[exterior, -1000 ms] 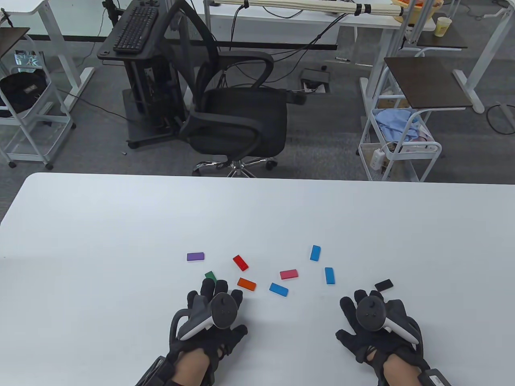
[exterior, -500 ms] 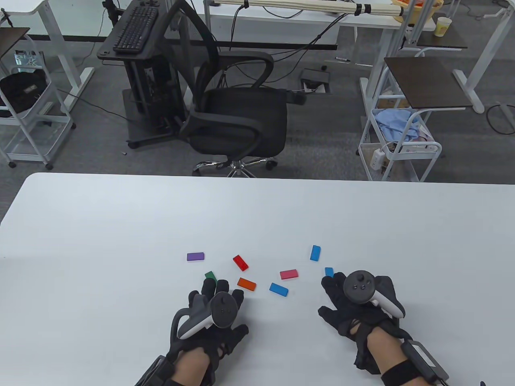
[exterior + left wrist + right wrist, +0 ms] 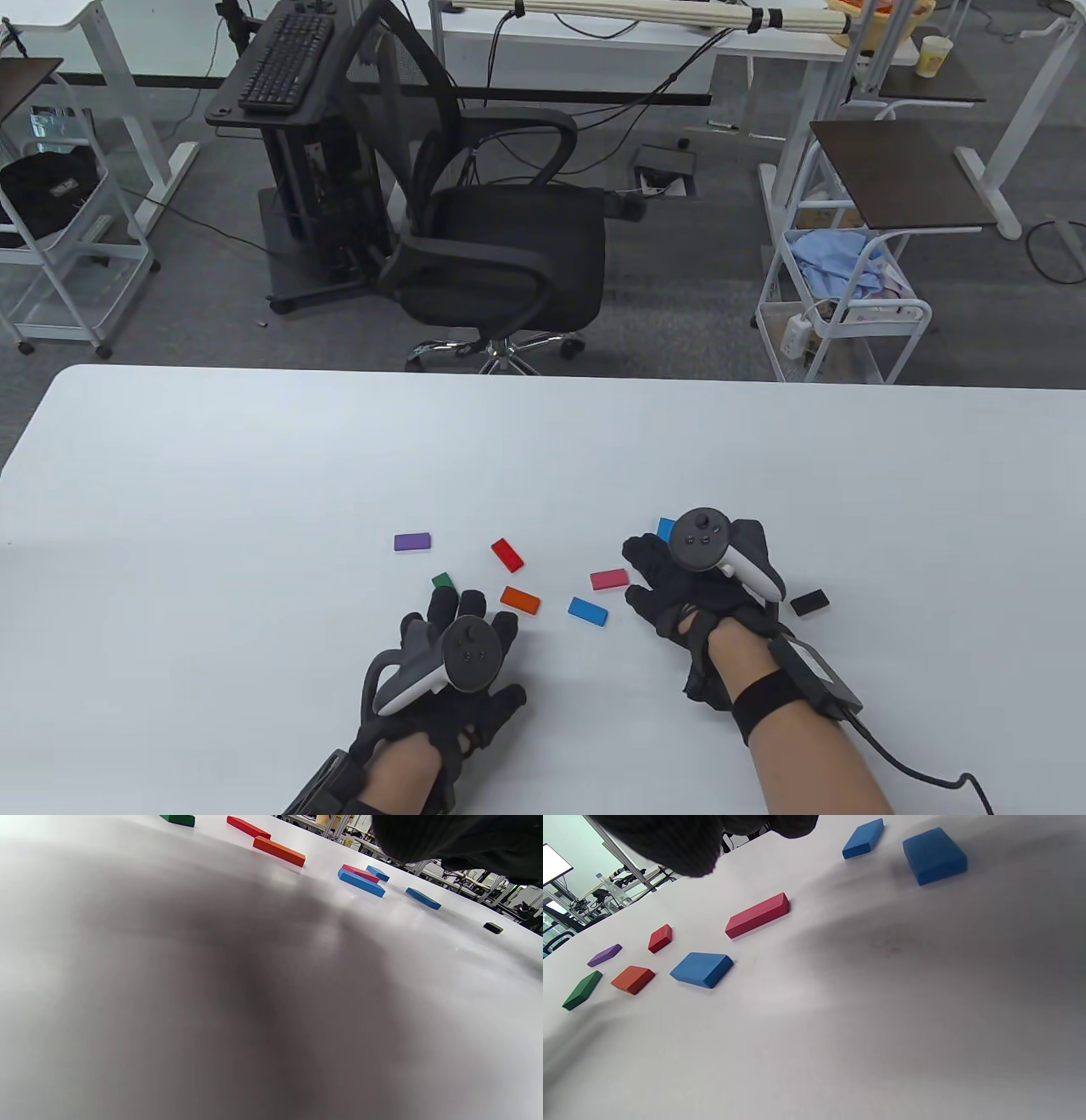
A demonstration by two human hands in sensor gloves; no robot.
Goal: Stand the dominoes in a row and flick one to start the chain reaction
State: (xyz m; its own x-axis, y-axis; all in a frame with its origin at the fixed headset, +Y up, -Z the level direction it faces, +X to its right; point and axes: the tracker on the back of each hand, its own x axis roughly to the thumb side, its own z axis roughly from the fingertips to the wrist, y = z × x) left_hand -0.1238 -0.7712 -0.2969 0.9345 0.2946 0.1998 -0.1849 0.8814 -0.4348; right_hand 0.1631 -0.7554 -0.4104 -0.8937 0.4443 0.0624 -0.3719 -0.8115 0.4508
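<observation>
My left hand rests flat and relaxed at lower centre, my right hand hovers loose over the blue dominoes, all lying flat on the table; no readable writing.

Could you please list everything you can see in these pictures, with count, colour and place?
Blue dominoes: three, flat, centre-right of the table; two lie under the right hand.
Red domino: one, flat, centre.
Orange domino: one, flat, by the left fingertips.
Pink domino: one, flat, centre.
Purple domino: one, flat, leftmost.
Green domino: one, partly hidden by the left hand.
Black domino: one, flat, rightmost.
Table: one, white.
Office chair: one, black, behind the table.
Left hand: resting flat.
Right hand: over the blue dominoes.
</observation>
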